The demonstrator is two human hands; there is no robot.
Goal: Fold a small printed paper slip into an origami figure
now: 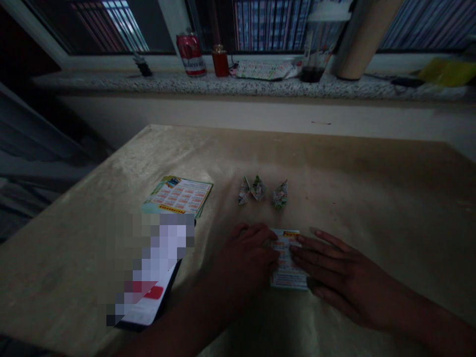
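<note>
A narrow printed calendar sheet [288, 281] lies flat on the table between my hands. My left hand [247, 253] has its fingers bent and pressed together on the sheet's left edge. Stretched out flat, the fingers of my right hand [342, 272] rest on its right side. Whether the sheet is folded is hard to tell in the dim light. Just beyond it stand small folded paper pieces: one on the left [244, 191], one in the middle [258, 188] and one apart on the right [280, 194].
Left of my hands lies a stack of calendar sheets [180, 194], with a lit phone [148, 302] nearer me, partly blurred out. Along the windowsill [230, 88] stand a red can [191, 54], a red bottle [220, 62], a clear cup [316, 49] and a tall tan cylinder [362, 44].
</note>
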